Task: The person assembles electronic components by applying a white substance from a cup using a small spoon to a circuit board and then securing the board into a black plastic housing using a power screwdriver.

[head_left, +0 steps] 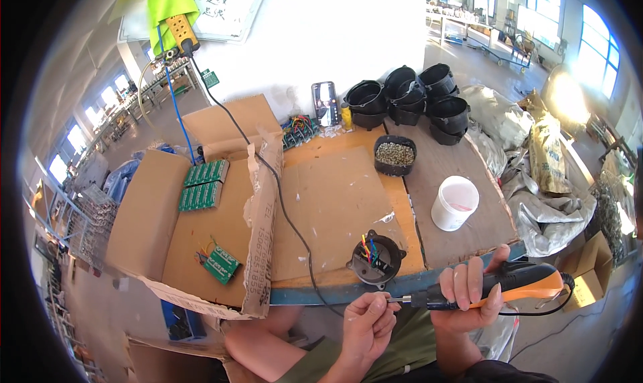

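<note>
My right hand (463, 296) is wrapped round an orange and black electric screwdriver (529, 286), held level with its bit pointing left. At the bit's tip, the thumb and fingers of my left hand (367, 326) are pinched together; whatever small thing they hold is hidden. Just beyond my left hand, a round black housing (360, 270) with side lugs sits at the table's front edge. Red, yellow and blue wires (368, 249) rise inside it. A square black tub of small metal parts (395, 154) stands farther back, and a white plastic cup (455, 203) is to its right.
At left, an open cardboard box (258, 249) holds green circuit boards (203, 185). A black cable (288, 212) runs across the table. Stacked black housings (405, 92) and a propped phone (325, 105) stand at the back. Sacks (546, 202) lie to the right.
</note>
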`<state>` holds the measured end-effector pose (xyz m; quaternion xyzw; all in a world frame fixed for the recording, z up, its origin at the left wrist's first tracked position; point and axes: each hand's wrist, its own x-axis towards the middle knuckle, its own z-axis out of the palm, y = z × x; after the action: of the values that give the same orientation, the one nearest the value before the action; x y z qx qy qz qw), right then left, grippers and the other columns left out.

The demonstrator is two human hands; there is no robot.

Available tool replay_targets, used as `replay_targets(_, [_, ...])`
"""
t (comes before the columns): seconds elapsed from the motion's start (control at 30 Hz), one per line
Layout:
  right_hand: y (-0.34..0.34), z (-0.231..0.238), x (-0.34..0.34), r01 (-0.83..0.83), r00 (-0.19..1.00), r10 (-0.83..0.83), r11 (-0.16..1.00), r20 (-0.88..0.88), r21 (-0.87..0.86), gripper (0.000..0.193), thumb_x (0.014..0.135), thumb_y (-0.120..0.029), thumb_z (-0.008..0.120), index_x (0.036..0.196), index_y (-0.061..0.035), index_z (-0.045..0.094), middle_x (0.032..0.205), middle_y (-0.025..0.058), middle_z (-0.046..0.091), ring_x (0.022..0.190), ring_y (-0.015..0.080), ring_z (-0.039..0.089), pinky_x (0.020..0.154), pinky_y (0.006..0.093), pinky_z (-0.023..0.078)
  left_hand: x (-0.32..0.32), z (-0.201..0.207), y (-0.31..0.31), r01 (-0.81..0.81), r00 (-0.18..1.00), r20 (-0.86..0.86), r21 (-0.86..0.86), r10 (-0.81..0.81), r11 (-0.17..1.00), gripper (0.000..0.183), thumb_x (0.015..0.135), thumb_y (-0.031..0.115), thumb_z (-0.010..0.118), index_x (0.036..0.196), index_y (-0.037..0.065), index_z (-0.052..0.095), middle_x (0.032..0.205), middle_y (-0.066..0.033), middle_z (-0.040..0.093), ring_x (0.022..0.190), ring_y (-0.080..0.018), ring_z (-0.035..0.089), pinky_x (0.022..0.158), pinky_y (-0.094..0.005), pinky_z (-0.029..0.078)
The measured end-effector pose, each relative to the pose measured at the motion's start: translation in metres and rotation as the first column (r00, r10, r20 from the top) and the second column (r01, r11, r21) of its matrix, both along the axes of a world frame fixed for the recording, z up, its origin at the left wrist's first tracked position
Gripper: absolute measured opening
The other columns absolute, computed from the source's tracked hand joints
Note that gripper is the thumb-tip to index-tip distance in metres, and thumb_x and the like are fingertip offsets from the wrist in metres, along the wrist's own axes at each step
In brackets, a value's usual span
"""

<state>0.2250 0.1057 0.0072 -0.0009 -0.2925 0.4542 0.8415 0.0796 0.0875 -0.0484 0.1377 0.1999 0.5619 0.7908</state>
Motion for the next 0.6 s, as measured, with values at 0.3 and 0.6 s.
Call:
replay_targets(0.3, [-0.003,-0.008,0.005,0.031,0.987,-0.051,0.991,0.154,0.131,0.057,0.090,-0.021,0.070,0.137,-0.0146,0.039,0.067,-0.0009,0.053,0.054,0.0128,0.054,0.059,0.0287,0.048,0.007,0.002,0.001,0.004,0.998,0.057,-0.092,0.001,0.996,0.018,0.100,0.016,0.061,0.105,0.001,0.068,0.068,-0.0014,0.055,0.049,-0.0053,0.030,0.046,-0.0205,0.025])
replay_targets(0.6, [0.002,-0.002,0.017,0.101,0.980,-0.114,0.991,0.161,0.085,0.054,0.091,-0.018,0.069,0.136,-0.0141,0.039,0.068,-0.0013,0.050,0.057,0.0122,0.052,0.060,0.0288,0.045,-0.008,0.019,0.015,0.066,0.992,-0.109,-0.032,-0.069,0.997,0.030,0.102,0.024,0.056,0.117,0.000,0.064,0.064,0.0058,0.036,0.056,-0.0068,0.030,0.048,-0.0231,0.026])
